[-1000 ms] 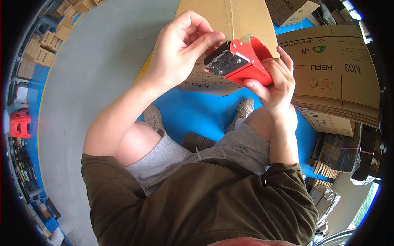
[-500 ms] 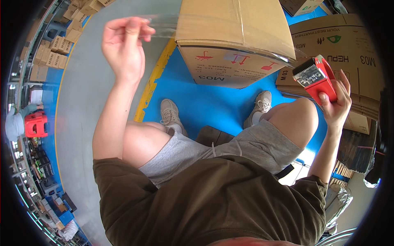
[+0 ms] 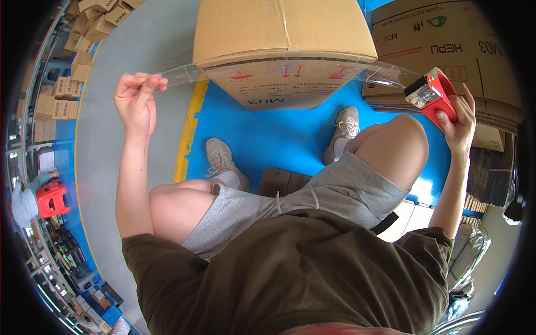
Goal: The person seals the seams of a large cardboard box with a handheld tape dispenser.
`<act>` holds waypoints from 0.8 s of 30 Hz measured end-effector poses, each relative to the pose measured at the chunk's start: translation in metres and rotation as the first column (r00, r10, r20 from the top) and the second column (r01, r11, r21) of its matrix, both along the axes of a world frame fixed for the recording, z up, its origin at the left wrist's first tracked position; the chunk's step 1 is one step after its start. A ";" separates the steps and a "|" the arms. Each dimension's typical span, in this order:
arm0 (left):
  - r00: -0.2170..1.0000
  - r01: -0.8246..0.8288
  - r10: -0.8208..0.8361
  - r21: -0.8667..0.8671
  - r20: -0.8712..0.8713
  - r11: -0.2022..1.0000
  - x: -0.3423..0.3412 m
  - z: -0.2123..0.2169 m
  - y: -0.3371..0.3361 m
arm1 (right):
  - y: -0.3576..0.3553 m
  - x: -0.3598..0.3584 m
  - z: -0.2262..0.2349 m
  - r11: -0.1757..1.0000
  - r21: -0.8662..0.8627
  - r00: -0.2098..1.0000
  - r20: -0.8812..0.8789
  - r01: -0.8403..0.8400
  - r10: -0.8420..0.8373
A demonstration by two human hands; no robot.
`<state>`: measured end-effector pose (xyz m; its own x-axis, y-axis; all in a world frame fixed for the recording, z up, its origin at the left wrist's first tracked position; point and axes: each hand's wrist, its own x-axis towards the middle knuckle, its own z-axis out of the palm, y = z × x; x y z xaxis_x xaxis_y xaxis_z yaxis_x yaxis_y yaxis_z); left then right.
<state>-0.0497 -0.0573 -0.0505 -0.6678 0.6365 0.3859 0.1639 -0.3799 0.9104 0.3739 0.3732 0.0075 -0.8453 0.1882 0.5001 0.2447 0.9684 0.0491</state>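
Observation:
A long strip of clear packing tape [image 3: 385, 73] is stretched across the near upper edge of a large cardboard box [image 3: 285, 28]. Its free end is pinched in the fingertips of my left hand [image 3: 139, 100], out past the box's left side. At the other end the strip runs into a red tape dispenser [image 3: 438, 97] with a toothed metal edge. My right hand [image 3: 459, 120] is wrapped around that dispenser, to the right of the box. Whether the tape touches the cardboard along the edge is hard to tell.
Flattened cartons [image 3: 446, 50] are stacked at the right of the box. My shoes [image 3: 223, 159] and bare knees are close below it on the blue floor [image 3: 262, 134]. A yellow line [image 3: 187, 139] borders grey floor at left, with small boxes [image 3: 67, 89] and a red stool [image 3: 51, 198] beyond.
My left hand has come down and outward to the left, and the tape has dropped from above the box top to its near edge. The dispenser has shifted only slightly.

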 end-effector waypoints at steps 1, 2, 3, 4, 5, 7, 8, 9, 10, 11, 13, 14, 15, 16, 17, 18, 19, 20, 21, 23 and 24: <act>0.999 -0.031 0.031 -0.026 0.008 0.999 0.000 -0.004 0.002 | 0.004 0.000 -0.001 1.000 0.026 1.000 -0.008 -0.003 0.003; 0.998 -0.061 0.062 -0.050 0.014 0.997 0.001 -0.007 0.005 | 0.008 0.000 -0.002 0.999 0.053 1.000 -0.017 -0.005 0.006; 0.998 -0.054 0.055 -0.044 0.018 0.998 0.000 -0.010 0.007 | 0.010 -0.002 -0.001 0.998 0.059 1.000 -0.013 0.002 -0.001; 0.999 -0.041 0.042 -0.028 0.033 0.999 -0.001 -0.013 0.010 | 0.010 -0.004 0.000 0.998 0.067 1.000 -0.016 0.008 -0.007; 0.998 -0.029 0.029 -0.009 0.048 1.000 -0.002 -0.015 0.012 | 0.010 -0.006 0.002 0.997 0.078 1.000 -0.019 0.015 -0.014; 0.998 -0.024 0.025 -0.023 0.055 0.999 -0.006 -0.019 0.014 | 0.016 -0.011 -0.011 1.000 0.010 1.000 -0.019 0.009 -0.008; 0.998 -0.023 0.025 -0.031 0.059 0.999 -0.009 -0.021 0.014 | 0.020 -0.012 -0.018 1.000 0.000 1.000 -0.022 0.003 -0.003; 0.998 -0.015 0.016 -0.022 0.063 1.000 -0.011 -0.021 0.010 | 0.018 -0.013 -0.017 1.000 0.004 1.000 -0.024 -0.001 0.001; 0.999 -0.017 0.018 -0.013 0.047 1.000 -0.014 -0.020 0.007 | 0.015 -0.014 -0.016 1.000 0.011 1.000 -0.020 0.007 -0.007; 0.999 -0.020 0.020 -0.007 0.030 1.000 -0.016 -0.020 0.006 | 0.013 -0.016 -0.015 1.000 0.007 0.999 -0.033 -0.012 0.012; 1.000 -0.024 0.024 -0.009 0.016 1.000 -0.017 -0.023 0.006 | 0.014 -0.017 -0.014 1.000 0.009 0.999 -0.044 -0.030 0.030; 0.999 -0.028 0.028 -0.022 0.020 0.999 -0.019 -0.025 0.007 | 0.015 -0.018 -0.016 1.000 0.015 0.999 -0.046 -0.027 0.028; 0.999 -0.035 0.036 -0.033 0.023 0.999 -0.020 -0.026 0.009 | 0.017 -0.019 -0.016 0.999 0.022 0.998 -0.048 -0.028 0.029; 0.999 -0.036 0.037 -0.032 0.024 0.999 -0.021 -0.026 0.011 | 0.018 -0.020 -0.018 0.999 0.023 0.998 -0.047 -0.029 0.030; 0.998 -0.040 0.041 -0.028 0.043 0.999 -0.021 -0.027 0.013 | 0.019 -0.021 -0.020 1.000 0.006 0.999 -0.040 -0.014 0.014; 0.997 -0.052 0.053 -0.026 0.060 0.998 -0.021 -0.027 0.014 | 0.021 -0.025 -0.023 1.000 -0.013 0.999 -0.035 -0.006 0.006; 0.996 -0.064 0.066 -0.032 0.057 0.997 -0.021 -0.027 0.015 | 0.022 -0.029 -0.025 1.000 -0.019 0.999 -0.038 -0.019 0.018; 0.992 -0.089 0.093 -0.050 0.087 0.995 -0.019 -0.028 0.017 | 0.023 -0.032 -0.029 1.000 -0.018 0.999 -0.046 -0.013 0.012; 0.987 -0.108 0.114 -0.060 0.117 0.992 -0.019 -0.029 0.023 | 0.024 -0.033 -0.027 1.000 -0.009 0.999 -0.053 -0.001 0.001; 0.984 -0.062 0.059 0.009 0.170 0.998 -0.018 -0.037 0.039 | 0.027 -0.032 -0.031 1.000 0.014 0.997 -0.072 0.003 -0.002; 0.982 -0.059 0.055 0.014 0.181 0.998 -0.017 -0.037 0.045 | 0.027 -0.034 -0.034 1.000 0.009 0.997 -0.078 0.006 -0.005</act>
<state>-0.0667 -0.0121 -0.0875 -0.7626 0.5890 0.2676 0.0195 -0.3925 0.9196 0.3394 0.4000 -0.0269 -0.8025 0.1881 0.5663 0.2537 0.9665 0.0384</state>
